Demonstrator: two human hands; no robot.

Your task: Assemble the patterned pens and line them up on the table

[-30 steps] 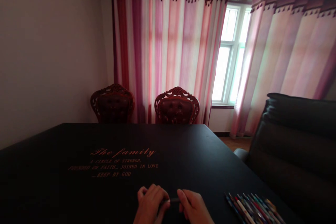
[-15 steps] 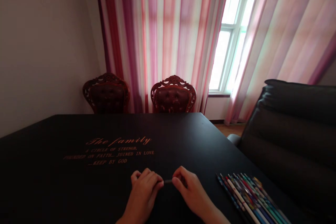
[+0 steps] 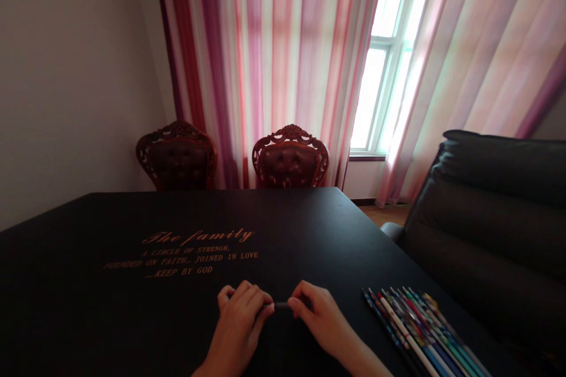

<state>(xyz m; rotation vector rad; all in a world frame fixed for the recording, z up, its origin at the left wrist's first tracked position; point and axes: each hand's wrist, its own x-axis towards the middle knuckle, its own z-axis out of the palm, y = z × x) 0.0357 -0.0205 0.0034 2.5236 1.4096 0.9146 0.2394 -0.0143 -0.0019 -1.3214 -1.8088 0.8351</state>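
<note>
Between my two hands, a thin dark stick-like object (image 3: 282, 305) lies level just above or on the black table (image 3: 283, 224); its kind is too small to tell. My left hand (image 3: 242, 318) pinches its left end with thumb and fingers. The right end is pinched by my right hand (image 3: 316, 312), thumb against the index finger. Both ends of the object are hidden in the fingers. To the right of my right hand, several pens (image 3: 418, 324) of many colours lie side by side on the table.
A black leather armchair (image 3: 495, 224) stands along the table's right side. Two carved wooden chairs (image 3: 289, 162) are at the far edge, before striped curtains (image 3: 283, 59) and a window (image 3: 375, 94). Gold lettering is printed on the tabletop.
The view has shifted very slightly. My hands hold nearly the same pose, with a little more of the dark object showing between them.
</note>
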